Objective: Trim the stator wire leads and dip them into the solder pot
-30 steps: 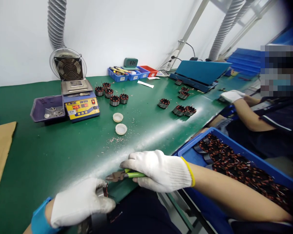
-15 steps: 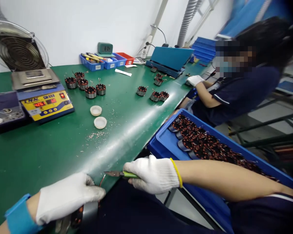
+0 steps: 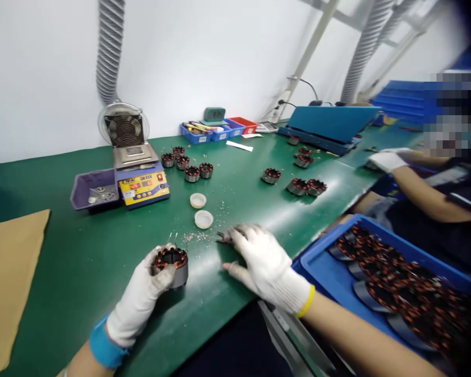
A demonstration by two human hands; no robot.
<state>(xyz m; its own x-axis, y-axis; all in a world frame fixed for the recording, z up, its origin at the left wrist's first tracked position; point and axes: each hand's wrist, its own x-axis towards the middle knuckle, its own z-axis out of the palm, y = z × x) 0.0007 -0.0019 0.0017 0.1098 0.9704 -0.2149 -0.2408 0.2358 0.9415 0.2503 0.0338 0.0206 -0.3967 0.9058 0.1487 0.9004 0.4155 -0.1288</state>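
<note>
My left hand (image 3: 143,296), in a white glove, grips a motor stator (image 3: 179,272) with copper windings and a grey metal ring. The stator is upright just over the green table's near part, and thin wire ends stick up from it. My right hand (image 3: 261,262), gloved too, lies over a pair of cutting pliers (image 3: 225,237) on the table. Its thumb is stretched away from the pliers, and its fingers cover the handles. Wire clippings (image 3: 198,237) are scattered between the hands, below two small white dishes (image 3: 203,220).
A yellow soldering pot (image 3: 143,188) with a purple tray (image 3: 76,191) stands at the back left. Several stators (image 3: 192,174) sit on the table (image 3: 102,262). At the right is a blue crate (image 3: 317,262) full of stators. A co-worker's gloved hand (image 3: 387,159) is beyond it. Cardboard (image 3: 11,283) lies left.
My left hand has raised the stator from the table's front edge onto the table area. My right hand has carried the pliers forward to the table, its thumb now apart. The view has swung left.
</note>
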